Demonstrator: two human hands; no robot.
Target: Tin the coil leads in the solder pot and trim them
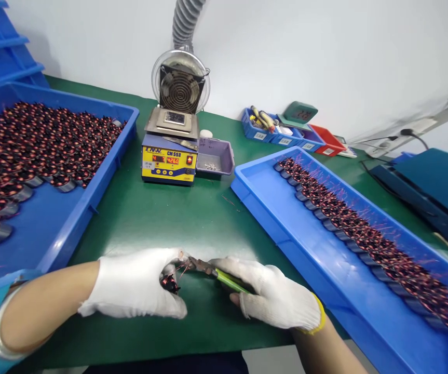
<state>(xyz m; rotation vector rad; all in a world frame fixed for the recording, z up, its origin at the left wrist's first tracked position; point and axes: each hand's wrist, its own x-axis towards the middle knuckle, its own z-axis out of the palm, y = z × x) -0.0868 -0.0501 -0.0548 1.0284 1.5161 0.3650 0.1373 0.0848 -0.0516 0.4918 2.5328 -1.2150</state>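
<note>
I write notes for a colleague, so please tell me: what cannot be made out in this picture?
All in the head view:
Coil: mostly hidden by the left hand.
Pliers: handles partly covered by the right hand.
Wires near their tip: too small to count.
Left blue tray: cut off by the left edge.
Box labels: too small to read.
</note>
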